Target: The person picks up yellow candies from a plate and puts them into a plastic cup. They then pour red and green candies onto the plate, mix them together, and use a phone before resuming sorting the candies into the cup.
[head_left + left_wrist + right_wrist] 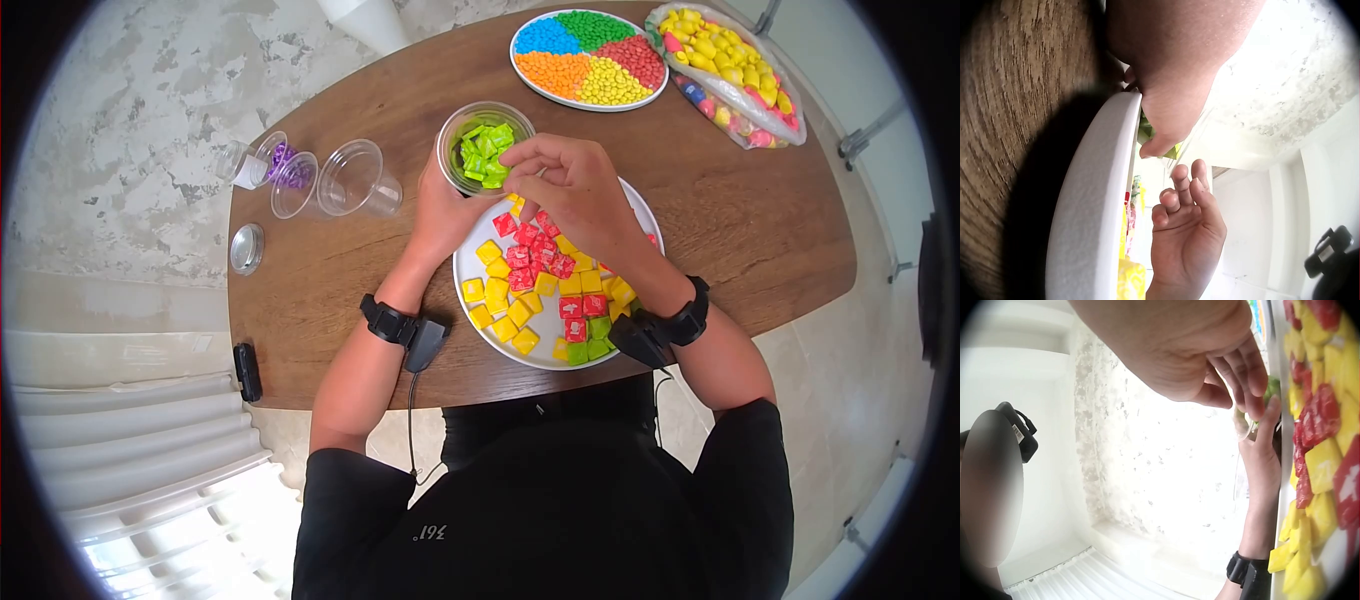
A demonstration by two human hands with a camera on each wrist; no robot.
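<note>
My left hand (pixel 440 215) grips a clear plastic cup (pixel 446 143) at the far left rim of a white plate (pixel 486 345). Green wrapped candies (pixel 484 160) lie inside the cup. Over the cup's right rim hangs my right hand (pixel 580 190), fingers loosely bent, with nothing seen between them. In the left wrist view the palm of the right hand (pixel 1185 237) shows bare. Red wrapped candies (pixel 530 250) and yellow wrapped candies (pixel 510 320) spread over the plate, with several green ones (pixel 588 345) near its front edge, partly behind the right wrist camera.
To the left stand clear cups (pixel 350 170), one with purple candies (pixel 287 165). A round silver lid (pixel 247 250) and a black object (pixel 247 372) lie at the left edge. A plate of sorted coloured candies (pixel 590 58) and a bag of yellow and pink pieces (pixel 725 60) sit at the back.
</note>
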